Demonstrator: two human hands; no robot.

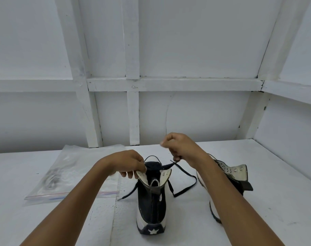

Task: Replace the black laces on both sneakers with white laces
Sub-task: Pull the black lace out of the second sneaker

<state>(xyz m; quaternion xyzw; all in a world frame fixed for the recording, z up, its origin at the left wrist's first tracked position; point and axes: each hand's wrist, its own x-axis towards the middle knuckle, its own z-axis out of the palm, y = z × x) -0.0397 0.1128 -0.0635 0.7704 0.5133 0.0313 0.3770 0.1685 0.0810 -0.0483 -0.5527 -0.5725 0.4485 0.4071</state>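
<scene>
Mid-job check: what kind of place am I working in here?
Likely a shed or workshop corner: white-painted table, white board walls with exposed timber framing, clear zip-lock plastic bag beside the black-and-white high-top sneaker.

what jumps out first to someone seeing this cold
The black high-top sneaker stands mid-table, heel star toward the camera, the left hand gripping its collar and the right hand pinching its black lace. A second sneaker sits to its right behind the forearm; a clear zip bag lies at the left.
</scene>
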